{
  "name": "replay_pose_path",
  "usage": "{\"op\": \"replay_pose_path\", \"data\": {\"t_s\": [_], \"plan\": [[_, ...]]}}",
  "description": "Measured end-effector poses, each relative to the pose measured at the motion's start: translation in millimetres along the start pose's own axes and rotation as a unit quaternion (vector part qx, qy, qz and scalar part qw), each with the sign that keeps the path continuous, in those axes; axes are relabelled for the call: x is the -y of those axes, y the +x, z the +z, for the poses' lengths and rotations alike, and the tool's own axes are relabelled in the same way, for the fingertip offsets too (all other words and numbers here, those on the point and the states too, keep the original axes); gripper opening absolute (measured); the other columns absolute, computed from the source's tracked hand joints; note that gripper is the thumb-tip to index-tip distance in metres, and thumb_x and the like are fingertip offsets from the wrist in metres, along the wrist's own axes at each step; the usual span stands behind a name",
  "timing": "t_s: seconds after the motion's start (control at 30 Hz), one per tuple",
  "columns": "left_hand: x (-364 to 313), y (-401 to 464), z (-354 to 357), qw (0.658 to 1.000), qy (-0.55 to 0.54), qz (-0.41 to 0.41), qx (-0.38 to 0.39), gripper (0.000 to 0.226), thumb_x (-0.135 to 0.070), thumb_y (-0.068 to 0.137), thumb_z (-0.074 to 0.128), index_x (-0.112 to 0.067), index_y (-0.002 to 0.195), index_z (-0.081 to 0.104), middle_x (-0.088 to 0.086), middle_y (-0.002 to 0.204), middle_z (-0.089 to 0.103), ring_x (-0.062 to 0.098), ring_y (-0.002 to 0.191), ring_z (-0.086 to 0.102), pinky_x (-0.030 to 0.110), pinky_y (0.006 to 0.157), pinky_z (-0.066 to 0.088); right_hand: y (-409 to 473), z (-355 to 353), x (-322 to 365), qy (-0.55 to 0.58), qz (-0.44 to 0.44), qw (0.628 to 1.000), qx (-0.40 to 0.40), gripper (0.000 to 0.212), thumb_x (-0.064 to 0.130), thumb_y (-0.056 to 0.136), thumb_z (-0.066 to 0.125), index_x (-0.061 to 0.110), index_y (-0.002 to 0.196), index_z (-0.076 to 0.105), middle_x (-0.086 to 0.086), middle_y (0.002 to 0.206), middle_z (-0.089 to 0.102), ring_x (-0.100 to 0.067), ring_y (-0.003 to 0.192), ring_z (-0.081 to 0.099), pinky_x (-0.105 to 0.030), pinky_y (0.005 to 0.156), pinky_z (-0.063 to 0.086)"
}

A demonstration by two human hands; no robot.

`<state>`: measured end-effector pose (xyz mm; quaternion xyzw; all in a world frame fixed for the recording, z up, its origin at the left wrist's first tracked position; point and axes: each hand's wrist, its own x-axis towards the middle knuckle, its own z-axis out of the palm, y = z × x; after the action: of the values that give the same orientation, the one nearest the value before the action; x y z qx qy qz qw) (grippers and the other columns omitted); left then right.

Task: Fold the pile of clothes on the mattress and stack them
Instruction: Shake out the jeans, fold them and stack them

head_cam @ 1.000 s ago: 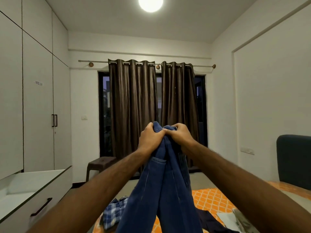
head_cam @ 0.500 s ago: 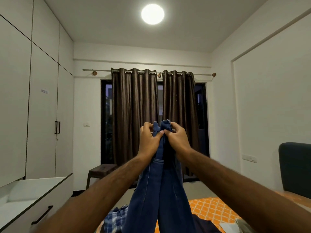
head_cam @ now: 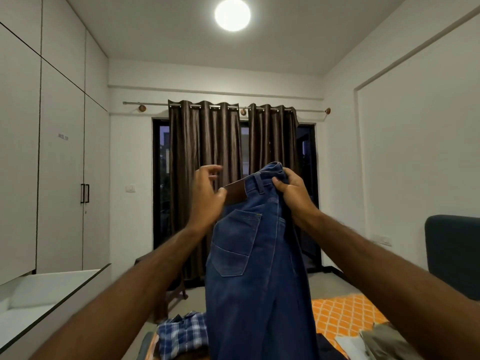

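Head view, frame centre: I log jeans (head_cam: 257,255) hanging, waistband clenched in right hand (head_cam: 292,189); left hand (head_cam: 207,196) released, fingers spread, thumb touching leather patch (head_cam: 235,194).

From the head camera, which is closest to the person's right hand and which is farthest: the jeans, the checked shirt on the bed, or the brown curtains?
1. The jeans: gripped at the waistband by the right hand, so touching.
2. The checked shirt: down on the orange mattress, low and to the left.
3. The brown curtains: hanging across the far end of the room, behind both hands.
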<state>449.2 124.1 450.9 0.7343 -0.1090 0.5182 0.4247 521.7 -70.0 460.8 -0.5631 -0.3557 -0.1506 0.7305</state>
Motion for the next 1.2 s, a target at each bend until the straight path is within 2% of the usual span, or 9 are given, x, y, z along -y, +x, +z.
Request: {"op": "replay_pose_path", "data": {"t_s": [0.1, 0.17, 0.27, 0.4, 0.57, 0.73, 0.9, 1.07, 1.2], "plan": [[13.4, 7.2, -16.9, 0.981, -0.012, -0.185, 0.060, 0.091, -0.051, 0.075, 0.080, -0.019, 0.148, 0.036, 0.005, 0.147, 0.044, 0.023, 0.131, 0.048, 0.044, 0.106, 0.045, 10.2, -10.9, 16.9, 0.075, 0.009, 0.997, 0.027, 0.023, 0.007, 0.104, 0.049, 0.012, 0.122, 0.062, -0.007, 0.110, 0.074, -0.018, 0.095, 0.073, -0.030, 0.076, 0.060], [9.3, 4.6, -17.9, 0.947, -0.122, -0.258, 0.148, 0.086, -0.058, 0.073, 0.072, -0.015, 0.143, 0.046, 0.006, 0.136, 0.059, 0.018, 0.115, 0.063, 0.035, 0.090, 0.054, 16.7, -13.0, 27.9, 0.095, 0.014, 0.993, 0.061, 0.024, 0.010, 0.104, 0.050, 0.012, 0.125, 0.062, -0.009, 0.113, 0.074, -0.020, 0.097, 0.073, -0.032, 0.078, 0.060], [-5.7, 17.4, -14.0, 0.952, -0.211, -0.177, 0.134, 0.033, -0.032, 0.092, 0.066, -0.014, 0.119, 0.062, 0.009, 0.117, 0.071, 0.012, 0.094, 0.073, 0.021, 0.073, 0.057, 27.1, -12.7, 41.4, 0.106, 0.017, 0.990, 0.088, 0.027, 0.014, 0.104, 0.050, 0.011, 0.128, 0.061, -0.010, 0.115, 0.074, -0.021, 0.098, 0.072, -0.032, 0.077, 0.060], [-35.2, 51.7, -19.1, 0.991, -0.094, -0.046, 0.087, 0.042, -0.034, 0.090, 0.071, -0.016, 0.126, 0.056, 0.003, 0.120, 0.068, 0.019, 0.112, 0.065, 0.033, 0.095, 0.053, 41.0, -18.3, 52.5, -0.002, -0.029, 0.999, 0.025, 0.022, 0.017, 0.106, 0.049, 0.018, 0.125, 0.059, -0.008, 0.117, 0.071, -0.025, 0.108, 0.069, -0.031, 0.080, 0.058], [-91.9, 82.5, -25.4, 0.976, 0.100, 0.190, 0.049, 0.034, -0.037, 0.099, 0.058, -0.019, 0.126, 0.048, -0.003, 0.115, 0.065, 0.011, 0.100, 0.064, 0.026, 0.085, 0.053, 45.3, -12.5, 75.0, -0.096, -0.154, 0.979, -0.089, 0.022, 0.024, 0.107, 0.046, 0.024, 0.129, 0.053, 0.009, 0.117, 0.065, -0.002, 0.105, 0.064, -0.017, 0.084, 0.054], [-111.9, 105.1, -34.2, 0.993, 0.035, 0.078, 0.082, 0.040, -0.040, 0.099, 0.058, -0.017, 0.132, 0.053, -0.001, 0.121, 0.064, 0.014, 0.110, 0.061, 0.024, 0.089, 0.045, 43.4, -5.9, 97.9, -0.144, -0.169, 0.968, -0.118, 0.024, 0.025, 0.108, 0.045, 0.017, 0.128, 0.054, 0.006, 0.115, 0.063, 0.002, 0.096, 0.059, -0.028, 0.091, 0.052], [-152.0, 114.0, -55.5, 0.998, -0.026, 0.049, 0.040, 0.038, -0.053, 0.092, 0.064, -0.016, 0.098, 0.069, -0.003, 0.091, 0.072, 0.010, 0.082, 0.069, 0.018, 0.067, 0.053, 42.0, -8.8, 147.9, -0.053, -0.178, 0.979, -0.082, 0.038, 0.038, 0.102, 0.055, 0.007, 0.122, 0.062, -0.009, 0.111, 0.072, -0.016, 0.096, 0.071, -0.027, 0.076, 0.058], [-206.2, 132.5, -83.4, 0.988, -0.068, -0.039, 0.130, 0.057, -0.060, 0.086, 0.066, -0.009, 0.111, 0.066, 0.007, 0.101, 0.075, 0.020, 0.088, 0.074, 0.029, 0.077, 0.059, 42.4, -7.2, 213.9, 0.021, -0.104, 0.994, -0.002, 0.041, 0.045, 0.096, 0.063, 0.008, 0.113, 0.069, -0.008, 0.105, 0.076, -0.020, 0.091, 0.073, -0.035, 0.081, 0.060], [-216.7, 150.0, -92.4, 0.968, -0.101, -0.076, 0.218, 0.043, -0.046, 0.098, 0.055, -0.007, 0.115, 0.063, 0.005, 0.099, 0.072, 0.013, 0.076, 0.071, 0.024, 0.066, 0.059, 53.5, -1.1, 238.4, 0.077, -0.036, 0.996, 0.030, 0.037, 0.038, 0.093, 0.068, 0.005, 0.112, 0.069, -0.009, 0.097, 0.076, -0.020, 0.079, 0.074, -0.031, 0.067, 0.060]]}}
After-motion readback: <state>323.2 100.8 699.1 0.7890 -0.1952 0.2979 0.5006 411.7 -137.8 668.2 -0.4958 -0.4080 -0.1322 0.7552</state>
